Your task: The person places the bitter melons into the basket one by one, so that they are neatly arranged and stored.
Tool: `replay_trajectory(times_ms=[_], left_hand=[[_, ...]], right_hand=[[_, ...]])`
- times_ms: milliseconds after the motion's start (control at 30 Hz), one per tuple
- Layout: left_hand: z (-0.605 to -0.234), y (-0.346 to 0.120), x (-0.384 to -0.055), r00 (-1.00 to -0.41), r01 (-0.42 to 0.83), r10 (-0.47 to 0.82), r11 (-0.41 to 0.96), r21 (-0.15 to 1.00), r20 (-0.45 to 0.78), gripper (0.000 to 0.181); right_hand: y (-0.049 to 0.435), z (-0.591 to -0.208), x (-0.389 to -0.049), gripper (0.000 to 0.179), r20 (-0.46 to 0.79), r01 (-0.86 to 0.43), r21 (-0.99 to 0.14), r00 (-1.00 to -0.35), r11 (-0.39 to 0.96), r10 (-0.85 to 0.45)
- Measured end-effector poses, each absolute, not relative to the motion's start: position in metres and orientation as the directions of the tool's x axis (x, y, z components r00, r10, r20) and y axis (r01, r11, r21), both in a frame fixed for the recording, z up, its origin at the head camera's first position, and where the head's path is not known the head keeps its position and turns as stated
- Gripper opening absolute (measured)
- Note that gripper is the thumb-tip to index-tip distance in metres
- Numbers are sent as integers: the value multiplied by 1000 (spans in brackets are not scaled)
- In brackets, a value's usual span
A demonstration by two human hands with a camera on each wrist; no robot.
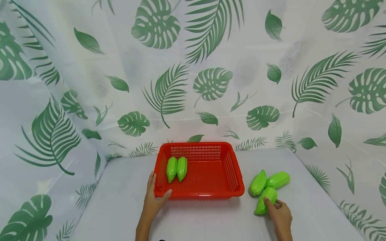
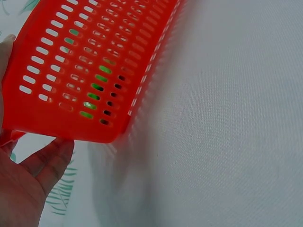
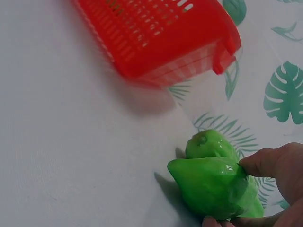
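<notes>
A red plastic basket (image 1: 199, 194) with slotted walls stands on the table. My left hand (image 1: 153, 199) holds its near left corner, thumb at the front rim and fingers along the left side; in the left wrist view the fingertips (image 2: 57, 163) meet the rim. Inside, at the left, two glossy green toy fruits (image 1: 176, 169) lie side by side. Right of the basket, my right hand (image 1: 280, 214) grips a pointed green toy fruit (image 1: 267, 200) between thumb and fingers. Two more green fruits, one upright-lying (image 1: 257, 183) and one slanted (image 1: 278, 180), lie just behind it.
A white cloth covers the table (image 1: 114, 197). Behind and at both sides hangs a white curtain (image 1: 193, 100) printed with green leaves, close to the basket's far rim. The basket's right wall (image 1: 236, 170) stands between its inside and the loose fruits.
</notes>
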State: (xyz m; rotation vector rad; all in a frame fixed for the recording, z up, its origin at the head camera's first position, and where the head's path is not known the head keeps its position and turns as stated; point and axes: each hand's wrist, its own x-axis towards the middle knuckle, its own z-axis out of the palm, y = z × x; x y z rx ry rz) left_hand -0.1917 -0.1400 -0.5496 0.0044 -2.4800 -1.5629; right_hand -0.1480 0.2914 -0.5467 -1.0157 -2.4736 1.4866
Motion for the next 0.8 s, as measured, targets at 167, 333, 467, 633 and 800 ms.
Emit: replay_trajectory(times_ms=[167, 333, 467, 633, 800], left_hand=[[-553, -139, -191, -978, 98, -124, 437, 894, 168, 95], [-552, -138, -190, -977, 108, -119, 434, 894, 176, 98], [-551, -139, -190, -977, 119, -109, 435, 893, 183, 99], [-550, -140, -190, -977, 119, -108, 440, 890, 184, 98], [-549, -140, -190, -978, 114, -108, 437, 892, 178, 98]], right_hand=[[290, -546, -147, 89, -301, 511, -828, -754, 232, 584], [289, -547, -146, 90, -322, 484, -865, -742, 136, 589], [293, -549, -144, 92, -332, 453, -889, -734, 64, 593], [296, -550, -143, 95, -338, 416, -909, -727, -8, 598], [294, -549, -147, 93, -347, 380, -921, -700, -85, 624]])
